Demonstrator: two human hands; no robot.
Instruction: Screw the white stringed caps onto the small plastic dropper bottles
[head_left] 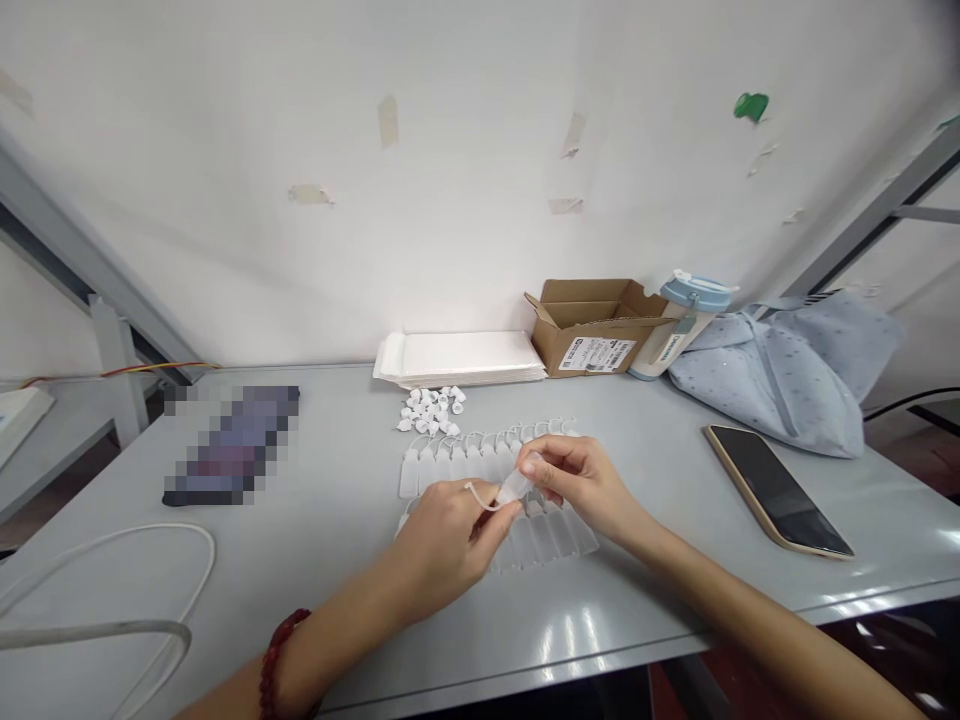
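Observation:
Between my two hands is a small translucent plastic squeeze bottle, with a thin curved strap sticking out to the left. My left hand pinches its lower left end between thumb and fingers. The fingers of my right hand are closed on its upper right end. Beneath and behind my hands lie two rows of similar bottles: a back row with thin straps pointing toward the wall, and a front row partly hidden by my hands. A heap of small white caps sits behind the back row.
Against the wall are a stack of white envelopes, an open cardboard box and a tumbler. To the right are a light blue cloth bag and a phone. A white cable loops at the left.

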